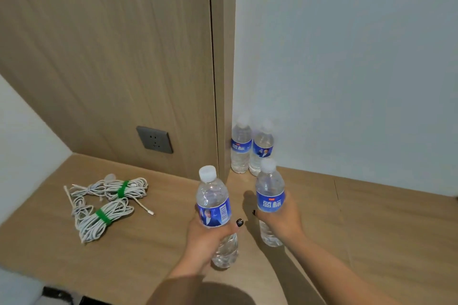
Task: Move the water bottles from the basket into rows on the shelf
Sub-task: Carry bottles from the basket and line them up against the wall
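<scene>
The left hand [207,235] is wrapped around the lower half of a water bottle [215,208], with the thumb lying over the blue label and the fingers behind. This bottle leans a little to the left and, as far as I can judge, it is lifted above the shelf [371,225], not standing on it. The right hand [282,218] grips a second bottle [270,195] at the label from the right side; this one is nearly upright, and its base is close to the wood or already on it, I cannot tell which. Both grips are at the middle of the body, I think because this keeps the bottle steady and leaves the base free to be set down flat.

Further back, two bottles [251,148] stand upright in the corner, side by side and touching or almost touching, just against the wooden panel [111,57] and the white wall [347,57]. They look like the start of a row, so the two held bottles probably go just in front of them or beside them. The basket is not in view.

To the left, well apart from the bottles, two white cable bundles [106,205] with green ties lie on the shelf. A grey socket [155,140] sits in the panel above them.
</scene>
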The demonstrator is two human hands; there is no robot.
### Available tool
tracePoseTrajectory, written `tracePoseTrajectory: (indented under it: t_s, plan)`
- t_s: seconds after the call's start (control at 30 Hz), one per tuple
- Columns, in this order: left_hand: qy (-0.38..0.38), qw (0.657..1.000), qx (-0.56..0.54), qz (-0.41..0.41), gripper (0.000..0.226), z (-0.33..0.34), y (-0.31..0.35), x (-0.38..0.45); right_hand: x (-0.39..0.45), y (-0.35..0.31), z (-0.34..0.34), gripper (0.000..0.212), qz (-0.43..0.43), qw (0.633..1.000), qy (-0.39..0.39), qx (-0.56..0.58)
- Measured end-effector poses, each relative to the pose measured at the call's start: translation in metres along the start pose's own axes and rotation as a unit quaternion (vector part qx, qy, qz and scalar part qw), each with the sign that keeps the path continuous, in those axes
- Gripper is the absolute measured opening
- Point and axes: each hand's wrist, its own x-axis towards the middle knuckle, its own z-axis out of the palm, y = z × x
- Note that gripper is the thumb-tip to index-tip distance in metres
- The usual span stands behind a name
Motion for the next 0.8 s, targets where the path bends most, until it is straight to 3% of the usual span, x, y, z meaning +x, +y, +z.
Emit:
tracePoseTrajectory:
  t_s: [0.1, 0.33, 0.57, 0.67, 0.8]
  plan:
    - [0.007, 1.000, -0.002, -0.018, 0.070, 0.015, 0.002, 0.013, 0.024, 0.005, 0.000, 0.053, 0.009, 1.000, 0.021, 0.019]
    - [0.042, 0.999, 0.017, -0.006, 0.068, 0.047, 0.014, 0.037, 0.084, 0.002, -0.005, 0.040, 0.028, 0.997, 0.062, 0.040]
    - [0.006, 1.000, 0.023, 0.005, 0.070, 0.065, 0.022, 0.044, 0.132, -0.005, -0.010, 0.057, 0.020, 0.988, 0.143, 0.063]
    - [0.022, 1.000, 0.021, 0.001, 0.057, 0.067, 0.019, 0.047, 0.146, 0.000, -0.007, 0.066, 0.026, 0.988, 0.144, 0.047]
    - [0.028, 1.000, 0.007, -0.005, 0.058, 0.067, 0.019, 0.045, 0.150, 0.002, -0.003, 0.065, 0.026, 0.990, 0.134, 0.042]
